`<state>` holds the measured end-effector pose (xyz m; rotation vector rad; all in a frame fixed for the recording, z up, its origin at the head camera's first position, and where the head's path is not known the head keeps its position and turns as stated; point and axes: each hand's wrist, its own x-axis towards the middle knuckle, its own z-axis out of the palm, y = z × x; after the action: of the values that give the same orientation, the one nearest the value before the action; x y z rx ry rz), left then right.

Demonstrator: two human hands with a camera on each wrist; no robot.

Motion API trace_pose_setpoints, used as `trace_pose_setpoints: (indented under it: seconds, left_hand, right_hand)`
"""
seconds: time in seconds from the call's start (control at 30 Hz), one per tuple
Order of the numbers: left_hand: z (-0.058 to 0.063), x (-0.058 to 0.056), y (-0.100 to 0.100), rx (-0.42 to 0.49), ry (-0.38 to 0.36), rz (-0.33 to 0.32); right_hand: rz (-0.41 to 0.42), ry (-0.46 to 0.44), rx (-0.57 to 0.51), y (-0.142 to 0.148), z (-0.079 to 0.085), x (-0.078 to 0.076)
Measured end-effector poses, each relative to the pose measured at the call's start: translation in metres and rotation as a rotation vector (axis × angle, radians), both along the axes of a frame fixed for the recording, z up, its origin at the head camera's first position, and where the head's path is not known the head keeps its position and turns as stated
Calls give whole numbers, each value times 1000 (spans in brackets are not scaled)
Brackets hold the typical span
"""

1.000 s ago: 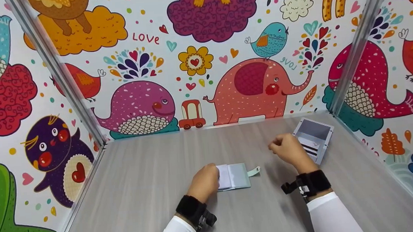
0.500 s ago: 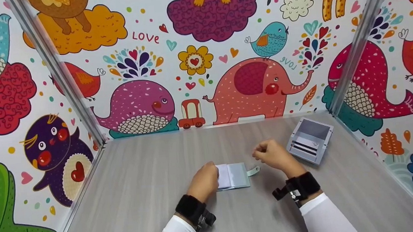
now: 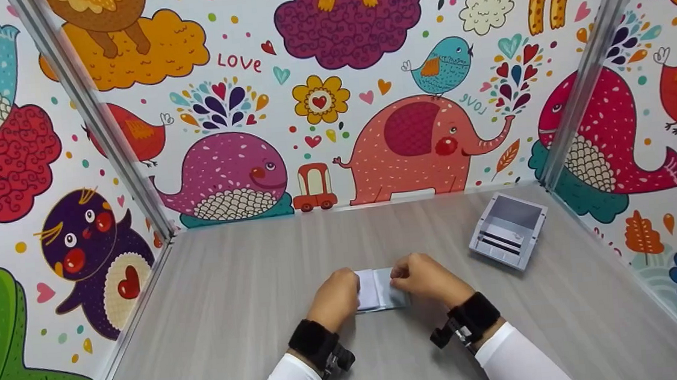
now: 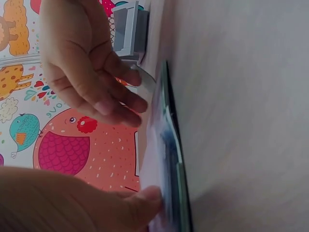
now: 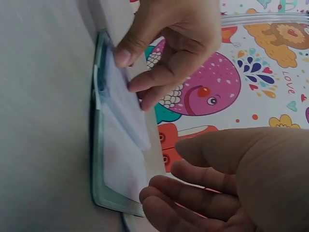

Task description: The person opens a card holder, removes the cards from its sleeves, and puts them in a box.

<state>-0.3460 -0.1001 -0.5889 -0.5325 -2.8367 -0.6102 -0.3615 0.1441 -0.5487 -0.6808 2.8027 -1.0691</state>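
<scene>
A small mint-green card holder lies spread on the table, with clear sleeves over white paper inside. My left hand holds its left part; in the right wrist view the thumb is on the stack of sleeves and the fingers reach toward the far edge. Over the right part hovers my right hand, its fingers loosely bent and nothing between them. In the left wrist view, these fingers are apart from the page. The closing strap sticks out at the right end, hidden by my right hand in the head view.
A grey plastic box with dark slots stands at the back right of the wood-grain table. Printed walls with metal corner posts enclose the table at the back and both sides.
My right hand has moved left and toward me, from beside the grey box to over the right part of the card holder. My left hand has stayed in place.
</scene>
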Motion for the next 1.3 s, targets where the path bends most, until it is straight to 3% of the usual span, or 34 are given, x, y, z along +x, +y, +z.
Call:
trace_pose_setpoints:
  seconds: [0.1, 0.17, 0.23, 0.33, 0.43, 0.47, 0.53, 0.63, 0.77, 0.87, 0.97, 1.1, 1.13, 1.2, 1.3]
  left_hand:
    - [-32, -21, -4, -17, 46, -9]
    - [-39, -26, -5, -19, 27, 4]
    - [-48, -32, -7, -35, 54, 12]
    - [-21, -14, -3, -36, 17, 20]
    - [15, 8, 1, -30, -46, 15]
    - [32, 18, 3, -23, -84, 21]
    - [39, 21, 4, -25, -114, 19]
    - [21, 10, 1, -37, -95, -6]
    - [-18, -14, -5, -60, -39, -32]
    - [-30, -22, -6, -59, -43, -33]
    - [-34, -24, -8, -53, 13, -43]
    - [-5, -5, -5, -45, 20, -39]
    - [-3, -3, -5, -44, 33, -43]
    - [17, 9, -1, -40, -16, -28]
    - [26, 14, 0, -45, -25, -16]
  right_hand:
    - [6, 19, 25, -2, -3, 2]
    - [4, 19, 26, -3, -4, 3]
    - [-6, 14, 24, -4, -5, 3]
    - [-22, 7, 29, -6, -5, 3]
    - [-35, 0, 39, -7, -5, 4]
    - [-36, -2, 41, -7, -5, 4]
    - [-38, -7, 45, -7, -5, 5]
    - [-46, -27, 51, -7, -5, 5]
    - [-52, -47, 51, -7, -4, 5]
    - [-50, -44, 49, -6, -4, 5]
    - [-35, -16, 49, -6, -5, 4]
    - [-32, 4, 47, -7, -6, 3]
    - [-34, 2, 47, -7, -6, 3]
    - [-43, -12, 44, -7, -7, 2]
    - [-50, -24, 46, -7, -7, 2]
